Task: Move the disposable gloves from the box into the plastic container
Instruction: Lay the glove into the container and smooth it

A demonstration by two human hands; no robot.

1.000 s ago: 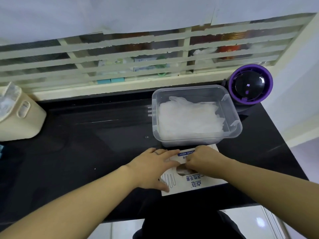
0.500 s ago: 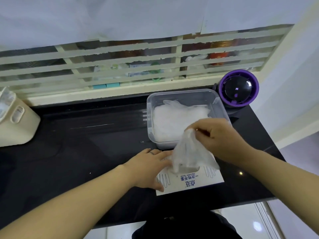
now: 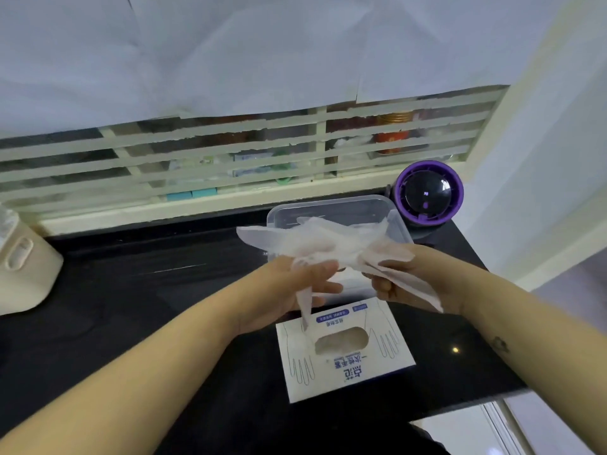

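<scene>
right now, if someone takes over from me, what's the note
Left hand: pinches one end of a bunch of thin translucent plastic gloves. Right hand: grips the other end.
Bunch is held up near the clear rectangular plastic container; white cardboard glove box lies flat in front of it.
Done: this bunch is out of the box.
To do: drop it in; more gloves seem to show in the box's opening.

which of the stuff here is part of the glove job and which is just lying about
In the job: gloves, gripped by left hand and right hand; box; plastic container.
Lying about: purple round gadget; cream tub.
</scene>
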